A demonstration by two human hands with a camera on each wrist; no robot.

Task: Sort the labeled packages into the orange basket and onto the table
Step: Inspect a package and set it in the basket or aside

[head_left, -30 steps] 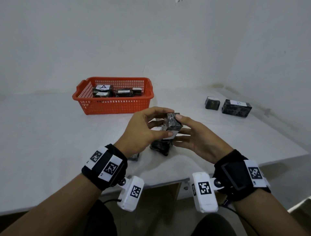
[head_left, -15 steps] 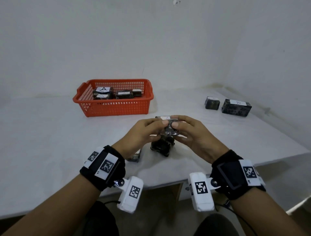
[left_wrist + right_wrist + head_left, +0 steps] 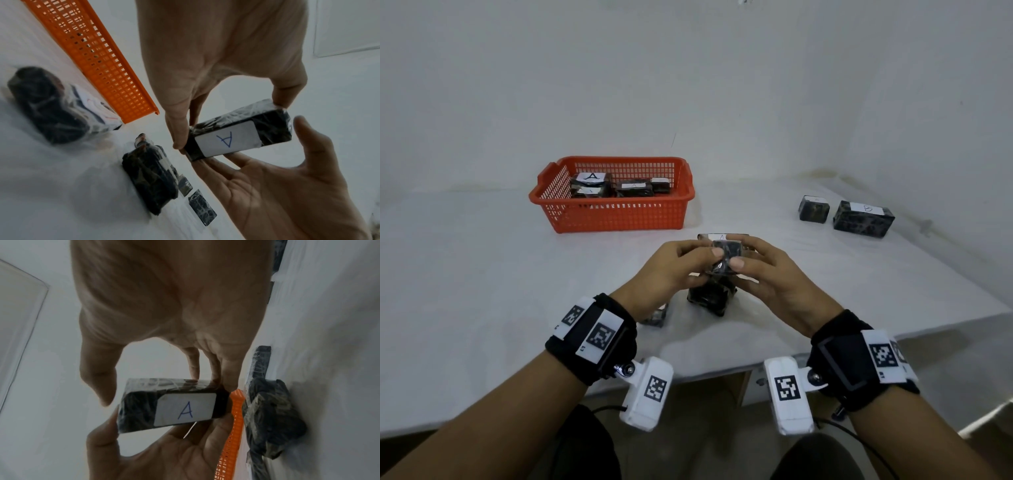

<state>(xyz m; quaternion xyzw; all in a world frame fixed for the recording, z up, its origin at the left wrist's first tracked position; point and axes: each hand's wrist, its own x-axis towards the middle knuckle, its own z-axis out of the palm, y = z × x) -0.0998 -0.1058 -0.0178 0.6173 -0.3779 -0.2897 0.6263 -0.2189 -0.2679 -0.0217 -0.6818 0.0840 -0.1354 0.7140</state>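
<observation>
Both hands hold one small black wrapped package (image 3: 725,249) over the middle of the white table (image 3: 482,291). Its white label reads "A" (image 3: 226,139), also plain in the right wrist view (image 3: 185,410). My left hand (image 3: 698,255) pinches its ends between thumb and fingers. My right hand (image 3: 744,253) grips it from the other side, fingers underneath. The orange basket (image 3: 616,214) stands beyond the hands to the left with several labelled packages (image 3: 589,185) inside.
A dark package (image 3: 710,298) lies on the table just beneath the hands, a small one (image 3: 655,317) beside my left wrist. Two more packages, one marked "B" (image 3: 863,219) and a smaller one (image 3: 813,209), sit at the far right by the wall. The table's front edge is near my wrists.
Both hands have lowered the package and turned it from upright to lying flat, so that its label now faces up and away from me.
</observation>
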